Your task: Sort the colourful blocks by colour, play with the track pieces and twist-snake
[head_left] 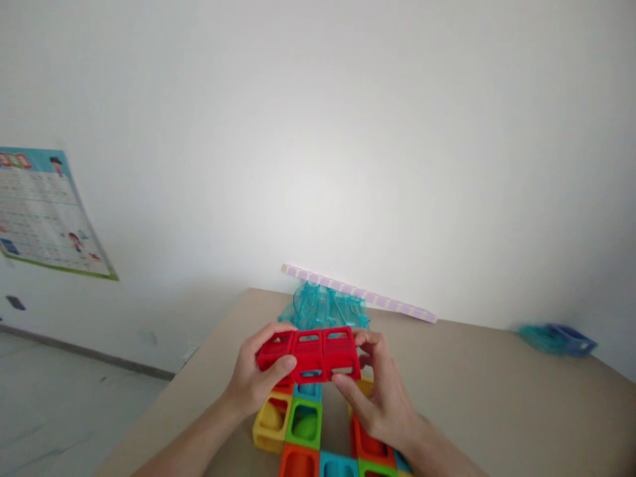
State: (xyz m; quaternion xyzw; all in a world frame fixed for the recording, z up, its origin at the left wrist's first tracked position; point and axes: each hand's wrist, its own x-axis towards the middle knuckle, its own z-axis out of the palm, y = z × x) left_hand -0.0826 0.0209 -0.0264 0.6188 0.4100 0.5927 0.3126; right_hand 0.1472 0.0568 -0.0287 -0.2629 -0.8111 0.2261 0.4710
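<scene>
Probably light and stiff, the red blocks (311, 360) suited end holds; left hand (252, 372) and right hand (381, 392) pinched them

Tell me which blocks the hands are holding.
The row of three red blocks, between the left hand and right hand; the other blocks lie on the table.

This looks like a children's playroom or classroom. A cartoon-illustrated poster (47, 212) hangs on the white wall (318, 146), and brightly coloured hollow toy blocks (305, 423) stand on the beige table (477, 391).
</scene>
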